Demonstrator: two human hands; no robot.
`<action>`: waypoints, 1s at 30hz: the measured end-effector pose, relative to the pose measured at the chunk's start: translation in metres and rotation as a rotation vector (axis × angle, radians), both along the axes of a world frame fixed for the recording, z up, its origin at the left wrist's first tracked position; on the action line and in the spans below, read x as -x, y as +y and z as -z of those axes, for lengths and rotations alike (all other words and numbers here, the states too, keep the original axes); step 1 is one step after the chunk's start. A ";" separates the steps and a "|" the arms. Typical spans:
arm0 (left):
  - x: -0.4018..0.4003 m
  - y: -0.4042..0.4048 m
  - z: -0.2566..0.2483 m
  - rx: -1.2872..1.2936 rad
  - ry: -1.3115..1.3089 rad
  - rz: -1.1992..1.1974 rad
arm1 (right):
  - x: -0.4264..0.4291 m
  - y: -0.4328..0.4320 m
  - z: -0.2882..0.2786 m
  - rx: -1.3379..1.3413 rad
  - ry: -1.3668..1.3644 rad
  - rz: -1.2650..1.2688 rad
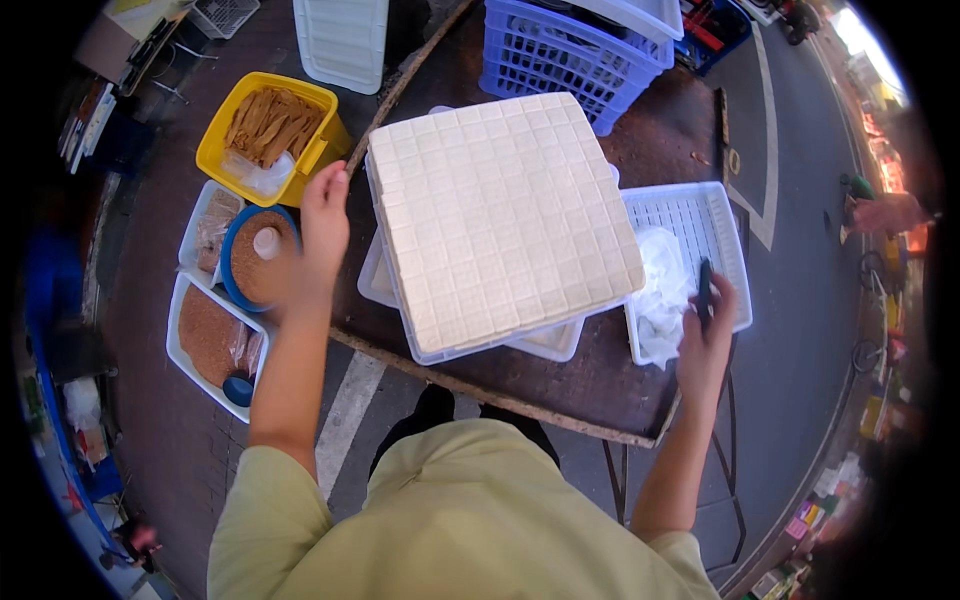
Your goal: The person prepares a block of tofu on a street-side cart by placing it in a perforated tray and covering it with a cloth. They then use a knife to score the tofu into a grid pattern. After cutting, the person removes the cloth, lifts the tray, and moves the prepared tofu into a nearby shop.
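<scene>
A large slab of pale tofu (506,217), scored into squares, lies on a white plastic tray (487,337) before me. Below it, another white tray (559,341) sticks out at an angle. My left hand (325,225) is raised just left of the slab, apart from it, with nothing seen in its fingers. At the right, my right hand (705,330) grips a small dark object (703,291), perhaps a handle; what it belongs to cannot be made out. That hand is over the edge of a white slotted basket (720,217) with crumpled white plastic bags (660,292) inside.
The brown tabletop (615,390) has a raised rim. A blue-purple crate (577,67) stands at its far side. To the left are a yellow bucket (337,146) of brown strips, a blue-rimmed bowl (259,214) of brown granules and a white tub (176,330). Street lies to the right.
</scene>
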State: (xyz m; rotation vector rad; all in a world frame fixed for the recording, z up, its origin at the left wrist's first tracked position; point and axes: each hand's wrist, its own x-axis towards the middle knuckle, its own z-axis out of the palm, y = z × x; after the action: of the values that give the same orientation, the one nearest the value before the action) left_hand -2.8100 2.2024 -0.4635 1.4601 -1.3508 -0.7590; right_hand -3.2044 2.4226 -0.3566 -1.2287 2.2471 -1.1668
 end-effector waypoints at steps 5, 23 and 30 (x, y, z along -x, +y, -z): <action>0.091 0.132 -0.075 0.106 -0.687 0.571 | -0.096 -0.087 -0.006 -0.172 0.213 -0.407; 0.108 0.167 -0.044 0.117 -0.768 0.615 | -0.138 -0.153 0.027 -0.285 0.417 -0.566; 0.114 0.158 -0.036 0.109 -0.778 0.586 | -0.134 -0.089 0.005 -0.353 0.350 -0.552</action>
State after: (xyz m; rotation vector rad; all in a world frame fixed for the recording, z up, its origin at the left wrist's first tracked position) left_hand -2.9238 2.3600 -0.4277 1.3229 -2.4396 -0.4511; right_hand -3.0706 2.3340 -0.3614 -1.8317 2.0001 -0.3565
